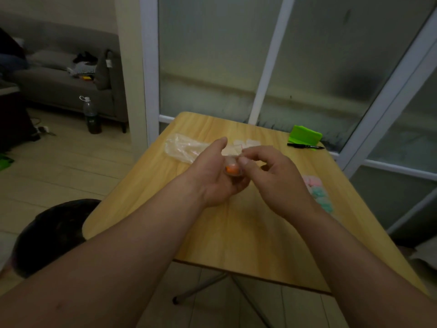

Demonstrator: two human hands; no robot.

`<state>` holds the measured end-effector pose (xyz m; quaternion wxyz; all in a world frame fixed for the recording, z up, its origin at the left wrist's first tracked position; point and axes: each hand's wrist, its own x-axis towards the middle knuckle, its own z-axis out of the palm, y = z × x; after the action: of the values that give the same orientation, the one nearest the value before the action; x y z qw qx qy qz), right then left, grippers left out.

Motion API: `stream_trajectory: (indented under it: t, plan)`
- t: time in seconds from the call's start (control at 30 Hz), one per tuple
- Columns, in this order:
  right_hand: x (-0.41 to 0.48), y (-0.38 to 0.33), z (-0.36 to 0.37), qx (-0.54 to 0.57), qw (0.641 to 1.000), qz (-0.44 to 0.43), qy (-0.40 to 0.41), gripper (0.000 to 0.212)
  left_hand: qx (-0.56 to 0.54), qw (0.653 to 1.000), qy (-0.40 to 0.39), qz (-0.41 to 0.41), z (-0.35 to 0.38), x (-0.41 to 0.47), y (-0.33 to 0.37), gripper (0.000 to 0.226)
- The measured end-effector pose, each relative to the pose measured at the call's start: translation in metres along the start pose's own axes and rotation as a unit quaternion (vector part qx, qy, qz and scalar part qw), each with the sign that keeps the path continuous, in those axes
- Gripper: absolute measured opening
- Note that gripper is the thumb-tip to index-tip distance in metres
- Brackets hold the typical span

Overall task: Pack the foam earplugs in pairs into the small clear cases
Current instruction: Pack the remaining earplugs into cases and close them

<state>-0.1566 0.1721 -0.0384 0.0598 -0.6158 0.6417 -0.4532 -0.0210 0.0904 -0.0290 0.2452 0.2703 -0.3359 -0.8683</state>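
Left hand (210,178) fingers curled round clear case (233,165) with orange earplugs (229,171); right hand (276,178) fingers pinch its top. Pastel earplugs (316,189) at desk (236,233) right edge.

Views: one, a wide-angle camera worn on the person's head.
Facing: forward and down, across the wooden table (236,233) toward the glass door (212,55) behind it.
Nearness: close; both forearms run up from the lower corners, and the left hand (211,178) and right hand (277,178) meet on the small clear case (233,167) near mid-frame.
Edges: sofa (59,84) at far left; the door frames slant at the right border.
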Motion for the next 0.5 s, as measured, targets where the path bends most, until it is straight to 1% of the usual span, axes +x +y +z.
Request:
stream_trajectory:
  t: [0.03, 0.13, 0.23, 0.37, 0.43, 0.5]
  plan:
    - [-0.004, -0.001, -0.001, -0.020, 1.000, -0.009, -0.020, 0.008, -0.005, 1.000, -0.009, -0.001, 0.001, 0.000, 0.000, 0.072]
    - [-0.013, -0.003, -0.002, -0.059, 0.997, -0.022, -0.054, 0.016, -0.013, 1.000, -0.021, -0.009, 0.004, -0.002, -0.002, 0.066]
    - [-0.015, -0.003, -0.008, -0.069, 0.996, -0.031, -0.043, 0.018, 0.008, 0.999, -0.043, -0.001, 0.007, -0.005, -0.007, 0.051]
    - [-0.019, -0.002, -0.020, -0.053, 0.998, 0.004, -0.037, 0.027, 0.048, 0.996, -0.071, 0.020, 0.007, -0.007, -0.014, 0.036]
    - [-0.021, 0.001, -0.024, -0.055, 0.997, 0.016, -0.048, 0.040, 0.059, 0.996, -0.064, 0.028, 0.008, -0.008, -0.017, 0.034]
    - [-0.022, 0.004, -0.029, -0.067, 0.995, 0.030, -0.065, 0.060, 0.065, 0.996, -0.047, 0.032, 0.008, -0.009, -0.019, 0.036]
